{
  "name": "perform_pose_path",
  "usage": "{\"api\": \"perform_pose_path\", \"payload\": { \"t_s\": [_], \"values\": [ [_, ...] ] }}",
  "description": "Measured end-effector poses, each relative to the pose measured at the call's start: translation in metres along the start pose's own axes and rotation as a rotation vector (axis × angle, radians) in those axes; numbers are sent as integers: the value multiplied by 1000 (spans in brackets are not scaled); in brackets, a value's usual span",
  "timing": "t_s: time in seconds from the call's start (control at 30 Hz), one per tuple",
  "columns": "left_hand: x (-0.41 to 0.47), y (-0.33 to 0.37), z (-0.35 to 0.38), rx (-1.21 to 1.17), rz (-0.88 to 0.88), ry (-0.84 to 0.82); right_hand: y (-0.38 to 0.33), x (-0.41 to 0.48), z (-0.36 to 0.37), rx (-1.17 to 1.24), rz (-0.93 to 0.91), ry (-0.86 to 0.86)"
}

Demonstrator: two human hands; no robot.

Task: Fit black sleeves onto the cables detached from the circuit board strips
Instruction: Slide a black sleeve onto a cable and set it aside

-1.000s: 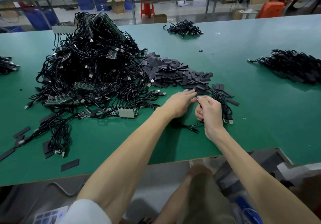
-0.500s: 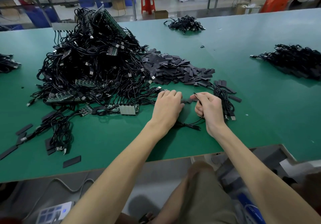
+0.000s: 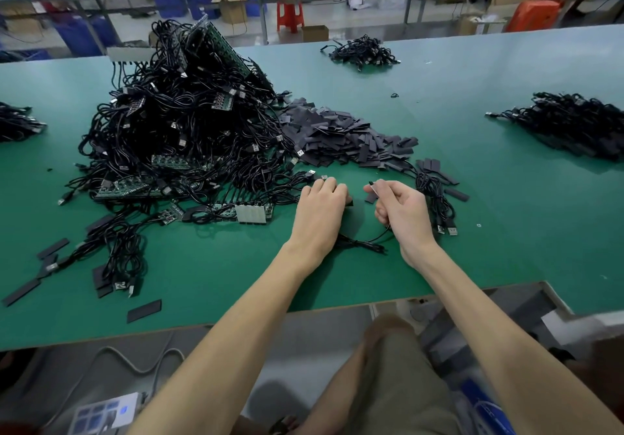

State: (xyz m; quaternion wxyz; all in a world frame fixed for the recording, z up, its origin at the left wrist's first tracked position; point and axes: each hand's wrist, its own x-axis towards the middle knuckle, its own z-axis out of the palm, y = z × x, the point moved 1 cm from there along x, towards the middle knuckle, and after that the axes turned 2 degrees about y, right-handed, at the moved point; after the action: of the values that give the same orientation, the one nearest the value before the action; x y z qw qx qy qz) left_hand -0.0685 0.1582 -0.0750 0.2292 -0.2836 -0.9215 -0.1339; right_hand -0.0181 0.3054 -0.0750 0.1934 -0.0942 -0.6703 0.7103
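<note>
My right hand (image 3: 401, 208) pinches the tip of a thin black cable (image 3: 369, 242) between thumb and forefinger; the cable loops down onto the green table (image 3: 506, 249) below my wrist. My left hand (image 3: 320, 205) lies palm down just to the left, fingers bent over a flat black sleeve (image 3: 349, 202) whose edge peeks out beside them. A heap of black sleeves (image 3: 337, 141) lies just beyond both hands. Farther left rises a big tangle of cables and circuit board strips (image 3: 185, 137).
A small cable bundle (image 3: 435, 195) with USB plugs sits right of my right hand. Other cable piles lie at the right (image 3: 580, 127), at the back (image 3: 363, 51) and at the left edge (image 3: 17, 124). Loose sleeves (image 3: 143, 309) are scattered front left.
My hands have drawn apart. The left hand slid left and bent its fingers down over a sleeve; the right hand lifted the cable tip slightly.
</note>
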Motion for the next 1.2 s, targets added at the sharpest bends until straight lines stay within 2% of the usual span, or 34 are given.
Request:
{"api": "perform_pose_path", "payload": {
  "t_s": [0.03, 0.17, 0.37, 0.5, 0.67, 0.83, 1.2],
  "values": [
    [-2, 0, -1, -109, -43, 39, 0, -1, 0, -3, -3, -17],
    [-10, -3, -13, -865, -316, 139, -3, -4, 1, -30, -19, -71],
    [-15, -20, -15, -1272, -540, 101, -6, -5, 0, -51, -29, -111],
    [-18, -19, -15, -1326, -535, 46, -5, -6, -1, -67, -46, -138],
    [-18, -14, -15, -1233, -447, -8, -3, -5, -1, -66, -47, -135],
    [-19, -14, -13, -1193, -418, -4, -2, -5, -2, -76, -35, -151],
    [-19, -16, -10, -1282, -391, -11, -4, -7, 1, -201, -81, -242]
  ]
}}
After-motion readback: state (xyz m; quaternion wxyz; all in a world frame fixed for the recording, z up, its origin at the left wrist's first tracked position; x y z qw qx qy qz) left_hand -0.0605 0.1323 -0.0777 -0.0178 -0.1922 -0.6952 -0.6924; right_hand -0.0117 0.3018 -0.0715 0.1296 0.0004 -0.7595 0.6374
